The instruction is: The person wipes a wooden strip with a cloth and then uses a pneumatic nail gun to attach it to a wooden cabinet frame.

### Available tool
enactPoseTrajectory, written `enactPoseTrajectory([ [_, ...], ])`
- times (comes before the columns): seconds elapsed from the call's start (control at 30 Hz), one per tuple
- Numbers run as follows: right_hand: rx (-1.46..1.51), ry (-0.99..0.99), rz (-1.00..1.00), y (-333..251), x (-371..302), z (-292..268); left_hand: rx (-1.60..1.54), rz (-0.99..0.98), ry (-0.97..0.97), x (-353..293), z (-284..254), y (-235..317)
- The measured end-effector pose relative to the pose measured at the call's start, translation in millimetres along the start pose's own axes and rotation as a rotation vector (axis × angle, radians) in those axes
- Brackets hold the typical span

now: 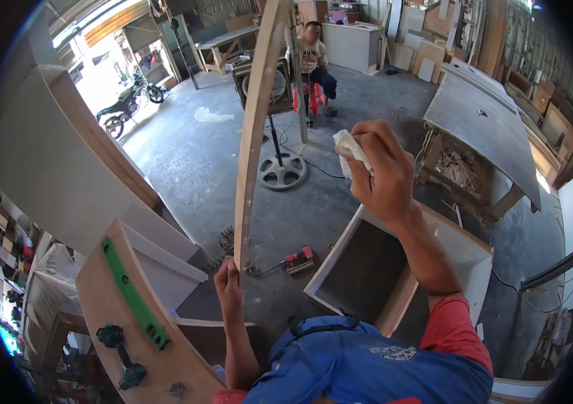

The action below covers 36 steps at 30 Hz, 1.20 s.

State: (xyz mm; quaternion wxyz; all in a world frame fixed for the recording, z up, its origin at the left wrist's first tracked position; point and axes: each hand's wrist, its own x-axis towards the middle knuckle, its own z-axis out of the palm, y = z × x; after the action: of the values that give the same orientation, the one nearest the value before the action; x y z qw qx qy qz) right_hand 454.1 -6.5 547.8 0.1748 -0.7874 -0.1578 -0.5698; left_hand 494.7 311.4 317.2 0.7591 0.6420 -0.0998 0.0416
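Left hand (229,286) is curled closed on the near end of a long wooden strip (259,101) out in front, its long axis running up the view, leaning slightly right to the top edge. Right hand (387,161) is off to the right, fingers bunched tight on a crumpled white wad (349,144). Grey floor (185,161) below, motorbike (128,104) by the bright doorway.

A scuffed grey floor (185,158) spreads out before me, palest toward my left — daylight floods in through a wide opening (88,81). To my right stands a broad worktable (481,138); farther back, a white counter (353,50) — and a corrugated wall (541,50) on the right.
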Motion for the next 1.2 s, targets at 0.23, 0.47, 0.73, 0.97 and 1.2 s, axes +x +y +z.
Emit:
enactPoseTrajectory([
  [0.23,0.296,-0.265,0.127,-24,-36,17,0.118,-0.058,-0.051,0,3,13],
  [0.47,0.576,-0.534,0.300,-69,-68,34,-0.060,-0.080,-0.046,4,14,39],
  [0.73,0.677,-0.710,0.389,-106,-92,62,-0.113,0.014,-0.049,12,13,38],
  [0.97,0.642,-0.732,0.429,-122,-102,58,-0.157,0.200,-0.113,6,24,53],
  [1.2,0.639,-0.783,0.393,-139,-98,58,-0.120,0.334,-0.008,-5,18,82],
])
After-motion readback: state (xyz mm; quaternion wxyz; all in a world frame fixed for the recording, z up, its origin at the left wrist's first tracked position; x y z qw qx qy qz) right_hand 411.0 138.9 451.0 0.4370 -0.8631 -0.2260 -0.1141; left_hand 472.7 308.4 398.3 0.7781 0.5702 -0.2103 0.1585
